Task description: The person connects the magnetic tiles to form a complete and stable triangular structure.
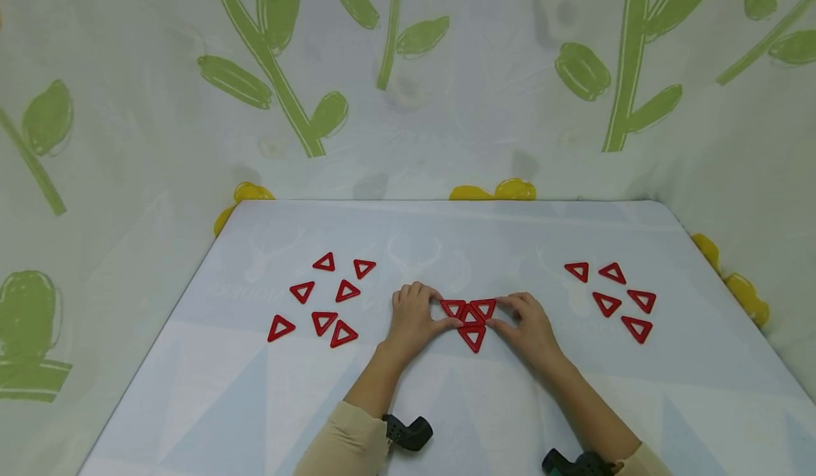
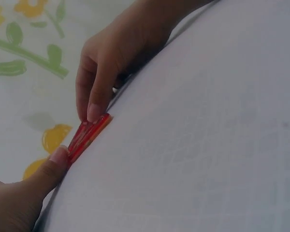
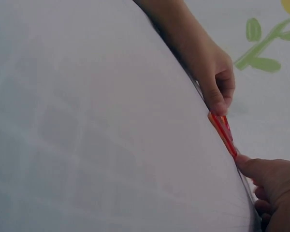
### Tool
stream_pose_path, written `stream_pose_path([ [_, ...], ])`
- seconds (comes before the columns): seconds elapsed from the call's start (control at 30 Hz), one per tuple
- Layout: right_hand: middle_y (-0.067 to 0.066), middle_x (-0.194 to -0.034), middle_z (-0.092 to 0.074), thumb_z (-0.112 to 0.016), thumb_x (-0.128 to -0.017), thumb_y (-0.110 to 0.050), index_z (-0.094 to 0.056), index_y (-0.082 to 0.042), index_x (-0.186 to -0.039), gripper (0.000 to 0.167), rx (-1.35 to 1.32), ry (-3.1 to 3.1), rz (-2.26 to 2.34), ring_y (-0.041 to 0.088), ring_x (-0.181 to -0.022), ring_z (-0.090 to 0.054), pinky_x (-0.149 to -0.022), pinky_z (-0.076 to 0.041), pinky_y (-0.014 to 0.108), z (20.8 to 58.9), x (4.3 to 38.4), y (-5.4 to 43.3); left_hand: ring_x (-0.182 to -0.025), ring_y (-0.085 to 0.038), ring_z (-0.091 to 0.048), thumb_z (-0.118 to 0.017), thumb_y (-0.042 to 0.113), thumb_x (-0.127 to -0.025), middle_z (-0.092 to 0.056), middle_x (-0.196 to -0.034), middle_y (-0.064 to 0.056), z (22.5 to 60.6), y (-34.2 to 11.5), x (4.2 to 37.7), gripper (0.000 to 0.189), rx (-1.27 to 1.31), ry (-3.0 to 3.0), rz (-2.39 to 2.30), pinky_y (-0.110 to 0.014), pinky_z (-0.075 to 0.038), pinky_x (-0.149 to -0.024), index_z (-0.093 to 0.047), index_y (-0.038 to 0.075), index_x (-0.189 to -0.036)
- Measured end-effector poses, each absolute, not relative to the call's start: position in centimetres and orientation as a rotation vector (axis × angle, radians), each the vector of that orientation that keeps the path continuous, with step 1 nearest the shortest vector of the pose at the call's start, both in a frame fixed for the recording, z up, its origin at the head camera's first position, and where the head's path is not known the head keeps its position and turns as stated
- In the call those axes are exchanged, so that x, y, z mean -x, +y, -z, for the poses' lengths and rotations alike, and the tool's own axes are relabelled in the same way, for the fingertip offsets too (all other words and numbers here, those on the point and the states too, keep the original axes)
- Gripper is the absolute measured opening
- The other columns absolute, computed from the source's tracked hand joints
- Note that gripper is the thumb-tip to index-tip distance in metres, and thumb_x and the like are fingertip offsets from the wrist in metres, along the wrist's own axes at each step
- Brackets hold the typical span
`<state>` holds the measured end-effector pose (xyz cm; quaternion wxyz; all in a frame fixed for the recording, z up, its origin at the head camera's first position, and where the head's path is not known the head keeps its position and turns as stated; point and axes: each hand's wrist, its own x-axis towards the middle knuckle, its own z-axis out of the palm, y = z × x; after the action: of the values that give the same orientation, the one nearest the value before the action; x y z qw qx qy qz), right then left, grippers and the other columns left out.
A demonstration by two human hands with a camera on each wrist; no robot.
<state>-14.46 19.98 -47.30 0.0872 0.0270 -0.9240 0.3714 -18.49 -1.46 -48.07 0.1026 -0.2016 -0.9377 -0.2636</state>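
Left hand [image 1: 411,316] curled, I pinch with thumb and forefinger the upper-left triangle [image 1: 453,302], a glossy red, plastic-looking frame with an open middle. My right hand [image 1: 530,326] mirrors it, thumb and forefinger pinching the outer side of the matching red upper-right triangle [image 1: 482,302]. Between and below these two sit a red centre triangle [image 1: 467,314], point up, and a red bottom triangle [image 1: 472,330], point down. All four lie flat on the white, pale-blue-patterned tabletop [image 1: 484,405], straight in front of me between my hands.

I judge that I grip from both outer sides so that the edges meet squarely without one piece pushing another askew; the centre one, turned the opposite way, seems set there to fill the gap, giving one larger triangle that points toward me. The loose pieces, I think, lie out to either side to leave my fingers room.

Counting them: four red triangles in the middle, seven loose red triangles [image 1: 348,297] to my left and five loose red triangles [image 1: 607,297] to my right, sixteen altogether. Hands, two, each with one piece.
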Motion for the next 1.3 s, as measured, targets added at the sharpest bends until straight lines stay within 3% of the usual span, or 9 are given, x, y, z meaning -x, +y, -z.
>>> stream_pose_path([
  [0.33,0.006,-0.102,-0.066,-0.076,-0.080,-0.014,-0.059,-0.009,-0.117,0.041,0.023,-2.729,-1.282,0.017,-0.081,-0.050,-0.064,-0.044,0.019,47.26,14.34,19.91,-0.081,-0.011,-0.052,-0.081,0.031,-0.073,-0.062,-0.085,0.003,48.00,-1.53,18.88,0.042,0.703,-2.654,1.149,-0.034,-0.037,-0.085,-0.061,0.010,-0.104],
  [0.6,0.006,-0.098,-0.071,-0.071,-0.085,-0.021,-0.062,-0.010,-0.118,0.036,0.138,-2.631,-1.514,0.018,-0.090,-0.059,-0.074,-0.045,0.012,47.46,14.52,19.71,-0.083,-0.013,-0.059,-0.077,0.019,-0.079,-0.067,-0.089,-0.002,48.40,-1.72,19.19,0.032,0.863,-2.516,1.283,-0.026,-0.048,-0.074,-0.062,0.009,-0.106],
  [1.3,0.002,-0.081,-0.070,-0.077,-0.076,-0.008,-0.075,-0.006,-0.097,0.021,-0.204,-2.504,-1.309,0.007,-0.069,-0.053,-0.062,-0.047,0.020,47.96,14.47,19.10,-0.080,-0.010,-0.062,-0.075,0.015,-0.080,-0.070,-0.089,0.001,48.53,-1.42,19.09,0.029,1.054,-2.349,0.998,-0.027,-0.045,-0.078,-0.068,0.010,-0.108],
])
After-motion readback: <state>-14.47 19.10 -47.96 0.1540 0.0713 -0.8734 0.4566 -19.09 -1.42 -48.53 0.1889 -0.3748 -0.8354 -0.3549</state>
